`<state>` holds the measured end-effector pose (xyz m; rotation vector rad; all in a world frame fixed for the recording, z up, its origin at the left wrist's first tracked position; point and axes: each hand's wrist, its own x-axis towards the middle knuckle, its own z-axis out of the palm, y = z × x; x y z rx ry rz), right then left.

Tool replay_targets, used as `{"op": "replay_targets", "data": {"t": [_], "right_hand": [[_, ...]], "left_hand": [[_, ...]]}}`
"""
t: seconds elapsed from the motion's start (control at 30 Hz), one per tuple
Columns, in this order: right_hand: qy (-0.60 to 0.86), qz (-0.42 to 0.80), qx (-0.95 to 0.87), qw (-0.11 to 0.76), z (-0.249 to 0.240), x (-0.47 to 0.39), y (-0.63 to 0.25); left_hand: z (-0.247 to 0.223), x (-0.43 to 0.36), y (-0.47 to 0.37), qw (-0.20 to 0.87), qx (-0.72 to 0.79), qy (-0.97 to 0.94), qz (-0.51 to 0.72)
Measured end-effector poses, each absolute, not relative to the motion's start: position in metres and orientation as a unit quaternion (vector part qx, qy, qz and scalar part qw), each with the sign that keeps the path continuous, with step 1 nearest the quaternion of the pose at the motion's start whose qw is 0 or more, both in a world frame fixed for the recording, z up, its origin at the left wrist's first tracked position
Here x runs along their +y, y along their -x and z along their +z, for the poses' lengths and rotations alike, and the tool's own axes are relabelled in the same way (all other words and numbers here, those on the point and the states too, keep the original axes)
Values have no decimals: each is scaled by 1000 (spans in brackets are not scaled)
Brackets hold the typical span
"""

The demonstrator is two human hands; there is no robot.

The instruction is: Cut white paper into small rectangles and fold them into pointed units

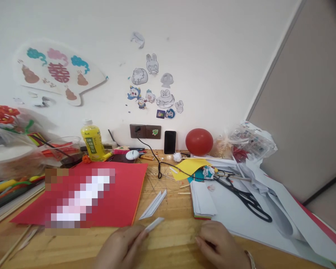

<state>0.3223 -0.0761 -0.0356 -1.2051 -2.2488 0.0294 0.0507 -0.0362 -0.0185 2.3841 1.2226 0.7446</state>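
My left hand [120, 247] rests low on the wooden desk [170, 239] and pinches a small folded white paper strip [154, 223] between thumb and fingers. My right hand [222, 244] lies knuckles up on the desk a little to the right, fingers curled, and whether it holds anything is hidden. A second folded white paper piece [154, 204] lies just beyond the strip. A large red paper sheet [123, 194] covers the desk to the left of it.
Black scissors [245, 197] lie on stacked white paper [229, 213] at the right. Behind stand a yellow bottle [92, 142], a phone [170, 142], a red balloon [199, 141] and yellow paper [190, 166]. Pipe cleaners and sticks crowd the left edge.
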Motion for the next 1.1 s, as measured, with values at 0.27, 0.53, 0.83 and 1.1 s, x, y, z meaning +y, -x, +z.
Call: {"op": "replay_targets", "data": {"t": [0.27, 0.53, 0.83, 1.1], "right_hand": [[510, -7, -792, 336, -35, -72, -324], [604, -63, -732, 310, -49, -58, -340], [577, -70, -747, 323, -47, -57, -346], [597, -25, -736, 319, -40, -63, -342]], "left_hand": [[-55, -22, -41, 81, 457, -801, 378], [-37, -37, -47, 38, 415, -838, 351], [-42, -22, -44, -210, 252, -908, 262], [-38, -23, -49, -191, 230, -907, 297]]}}
